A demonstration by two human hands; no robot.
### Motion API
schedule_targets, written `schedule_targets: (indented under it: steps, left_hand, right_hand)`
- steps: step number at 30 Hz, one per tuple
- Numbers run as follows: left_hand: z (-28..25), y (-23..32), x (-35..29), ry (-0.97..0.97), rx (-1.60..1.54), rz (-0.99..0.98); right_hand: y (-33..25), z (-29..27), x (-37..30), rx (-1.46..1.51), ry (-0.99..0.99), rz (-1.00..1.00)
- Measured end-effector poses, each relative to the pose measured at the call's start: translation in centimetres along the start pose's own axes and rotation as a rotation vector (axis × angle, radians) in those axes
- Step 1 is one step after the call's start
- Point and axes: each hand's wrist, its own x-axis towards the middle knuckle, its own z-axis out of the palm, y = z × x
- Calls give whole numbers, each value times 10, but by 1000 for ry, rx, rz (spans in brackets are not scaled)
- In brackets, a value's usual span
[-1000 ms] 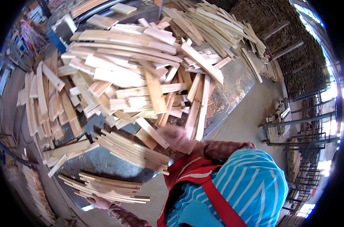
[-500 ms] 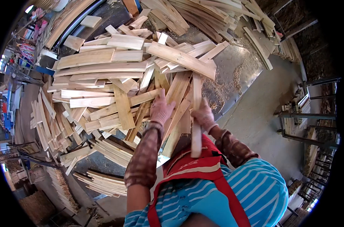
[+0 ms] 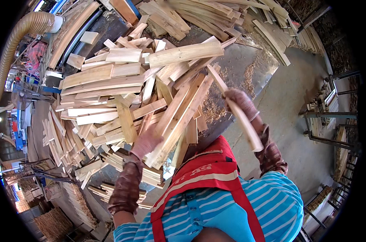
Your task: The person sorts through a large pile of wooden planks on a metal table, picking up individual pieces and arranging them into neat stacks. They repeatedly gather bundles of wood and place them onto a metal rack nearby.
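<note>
Both gloved: right hand [image 3: 240, 101] grips raised slat [image 3: 235, 109], left hand [image 3: 146, 142] lifts boards [image 3: 179, 117].

1 head-worn fisheye view, looks steeply down from above the person's chest. Blue striped shirt [image 3: 231, 213] with red straps fills the near bottom edge, both forearms rise from it. Metal table [image 3: 247, 68] heaped with wood slats [image 3: 110, 80] sits close, centre to far left. Concrete floor [image 3: 296, 121] right. Edges bend toward the rim.
</note>
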Motion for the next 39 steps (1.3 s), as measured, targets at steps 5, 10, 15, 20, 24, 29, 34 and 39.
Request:
schedule_targets:
  steps: [5,10,15,20,24,29,34,39]
  left_hand:
    - [81,8,20,356,-37,-235]
    - [72,21,42,335,16,-215]
    - [63,-22,54,285,-222,-96]
    - [72,-46,56,105,-454,-81]
    - [93,-40,60,-68,-534,-100]
    - [107,-26,38,-115,-789,-47]
    - [63,-11,-28,-23,-869,106]
    - [10,-4,-122,94,-698,167]
  right_hand:
    - [101,53,32,-206,121,45]
    - [173,80,77,-379,354,-2]
    - [200,105,41,246,343,-100]
    - [202,106,19,179,276,160]
    - [211,124,33,128,109,304]
    - [210,131,29,37,183,252]
    - [178,154,-23,171,194,154]
    - [155,181,-75,152,65,33]
